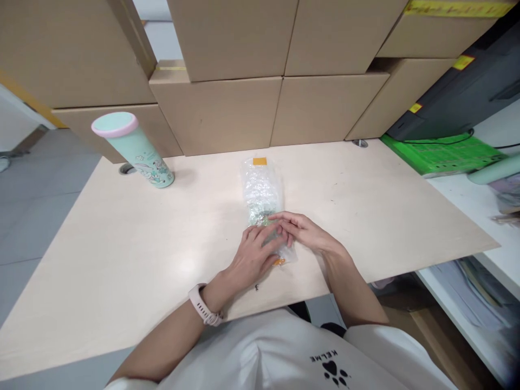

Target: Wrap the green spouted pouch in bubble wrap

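Desk (365, 211), clear-wrapped packet (262, 187), then a pair of bare hands bent over its near end.
Stacked cardboard boxes (229, 116) stand at 12 o'clock along the desk's far edge, probably to leave the working surface free; a mint tumbler (140, 154) stands at 10 o'clock from the packet, seemingly out of the arms' way. The packet lies flat and lengthwise before the person, within easy reach of both arms. The left hand (255, 252), at 6 o'clock, rests palm down with fingers over the wrap, perhaps steadying it; the right hand (303, 230), at 4 o'clock, has bent fingers meeting the left's. Neither is clenched; whether either pinches the film cannot be told. Orange tape (259, 161) marks the packet's 12 o'clock end.
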The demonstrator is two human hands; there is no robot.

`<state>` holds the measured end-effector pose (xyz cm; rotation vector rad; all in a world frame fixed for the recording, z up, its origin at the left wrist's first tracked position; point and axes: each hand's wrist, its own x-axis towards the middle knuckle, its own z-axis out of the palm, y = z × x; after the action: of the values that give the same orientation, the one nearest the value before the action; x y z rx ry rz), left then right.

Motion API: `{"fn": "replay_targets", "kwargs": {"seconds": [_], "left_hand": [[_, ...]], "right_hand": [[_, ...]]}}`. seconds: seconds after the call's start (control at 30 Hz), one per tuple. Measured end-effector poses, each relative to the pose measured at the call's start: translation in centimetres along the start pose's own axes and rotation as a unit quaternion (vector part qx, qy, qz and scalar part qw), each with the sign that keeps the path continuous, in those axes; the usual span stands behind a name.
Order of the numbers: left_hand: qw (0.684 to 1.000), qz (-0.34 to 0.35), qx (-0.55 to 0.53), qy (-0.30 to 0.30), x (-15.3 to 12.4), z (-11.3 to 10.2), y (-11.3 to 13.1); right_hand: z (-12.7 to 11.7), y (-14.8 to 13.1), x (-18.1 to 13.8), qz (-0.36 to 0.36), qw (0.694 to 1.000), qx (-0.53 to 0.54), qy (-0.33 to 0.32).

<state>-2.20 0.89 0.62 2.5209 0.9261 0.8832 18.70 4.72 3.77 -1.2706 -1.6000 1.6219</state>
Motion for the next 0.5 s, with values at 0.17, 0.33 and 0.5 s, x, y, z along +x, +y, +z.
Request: {"fn": "replay_targets", "kwargs": {"seconds": [0.17,0.33,0.5], "left_hand": [[0.998,0.001,0.041,-0.04,0.3,-0.3,0.1],[0.998,-0.01,0.041,-0.051,0.3,-0.5,0.2],[1.0,-0.004,0.013,-0.015,0.2,-0.3,0.3]], "right_hand": [[-0.6,0.3,0.1,0.0,0.984,-0.073,0.164],[-1.0,-0.2,0.0,0.048,0.901,-0.353,0.249],[0.2,0.0,0.2,-0.014,0.97,-0.212,0.12]]}}
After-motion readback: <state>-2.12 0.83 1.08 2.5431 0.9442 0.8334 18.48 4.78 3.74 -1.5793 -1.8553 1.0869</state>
